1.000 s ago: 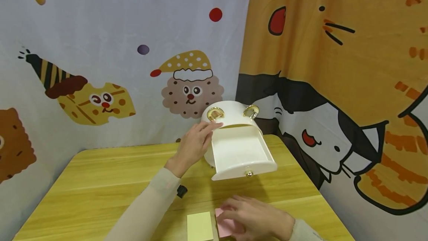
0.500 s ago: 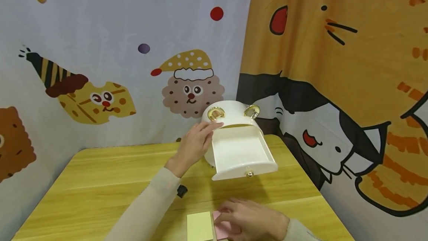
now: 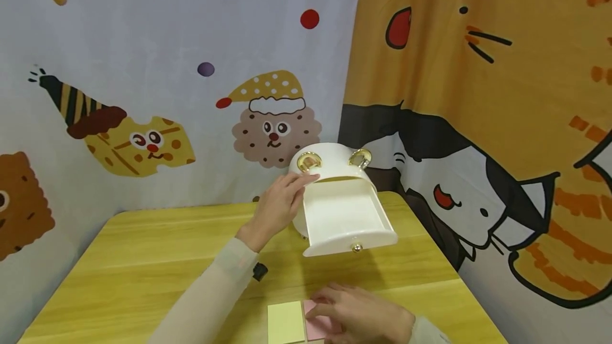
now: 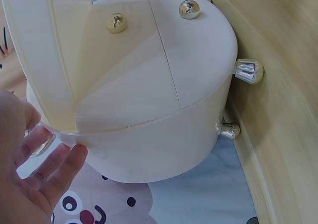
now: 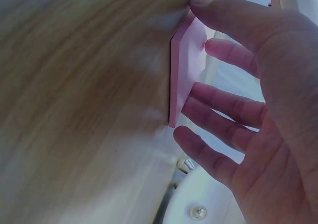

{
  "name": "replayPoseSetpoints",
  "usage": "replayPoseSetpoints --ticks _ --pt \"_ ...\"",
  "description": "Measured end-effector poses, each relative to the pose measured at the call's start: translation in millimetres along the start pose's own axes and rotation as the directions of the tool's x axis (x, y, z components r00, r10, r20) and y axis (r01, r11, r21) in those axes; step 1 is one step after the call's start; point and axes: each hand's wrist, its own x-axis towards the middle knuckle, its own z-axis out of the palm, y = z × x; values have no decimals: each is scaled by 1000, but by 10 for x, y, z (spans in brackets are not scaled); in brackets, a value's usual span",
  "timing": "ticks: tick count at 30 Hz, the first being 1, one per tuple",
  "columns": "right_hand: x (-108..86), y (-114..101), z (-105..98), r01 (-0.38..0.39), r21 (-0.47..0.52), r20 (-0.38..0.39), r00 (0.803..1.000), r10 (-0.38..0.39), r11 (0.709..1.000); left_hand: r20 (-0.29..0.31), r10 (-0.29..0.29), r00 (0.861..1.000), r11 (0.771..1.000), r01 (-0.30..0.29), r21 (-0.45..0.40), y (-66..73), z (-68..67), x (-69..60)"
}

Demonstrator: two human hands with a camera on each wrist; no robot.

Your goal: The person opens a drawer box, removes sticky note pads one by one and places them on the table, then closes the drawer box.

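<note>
A white rounded desktop box point(image 3: 334, 161) with two gold ear-like pieces on top stands on the table. Its lower drawer point(image 3: 344, 214), with a gold knob point(image 3: 356, 248), is pulled out and holds nothing visible. My left hand point(image 3: 273, 206) touches the box's left upper rim, fingers extended; in the left wrist view the fingertips lie against its edge. My right hand point(image 3: 363, 312) is over a pink sticky-note pad point(image 3: 316, 329), relaxed fingertips on its face and thumb by its edge in the right wrist view. Beside it lies a yellow sticky-note pad point(image 3: 286, 323).
The wooden table point(image 3: 158, 269) has rounded far corners. Cartoon-printed curtains point(image 3: 158, 41) hang behind it and along its right side. A small black object point(image 3: 260, 271) shows beside the left sleeve.
My right hand has shifted slightly left with the pink pad, which now sits closer to the yellow pad and straighter beside it. The left hand and box stay in place.
</note>
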Motion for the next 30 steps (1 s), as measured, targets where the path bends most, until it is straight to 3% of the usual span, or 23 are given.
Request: replayPoseSetpoints --ticks 6,9,12,16,21,27,30 --pt "20 -11 -61 14 -47 -46 999 -17 999 -25 4 1000 1000 -4 -2 -51 -42 -13" --pt "39 -38 -126 24 -63 -124 992 -31 998 -18 7 1000 1000 -7 -1 -53 -72 16" --pt "57 -64 -206 42 -96 -233 970 -64 994 -8 9 1000 1000 -9 -2 -46 -90 52" --pt "36 -76 -310 66 -136 -401 909 -116 988 8 19 1000 1000 -19 6 -35 -72 70" --pt "-29 -62 -417 83 -161 -584 796 -162 984 29 20 999 1000 -21 12 -19 -24 29" --pt "-111 -30 -531 20 -219 -691 703 -170 976 41 0 999 1000 -1 3 -14 -10 -14" --pt "-151 26 -597 16 -250 -738 644 -201 968 40 -1 999 1000 1 0 -12 -19 -19"
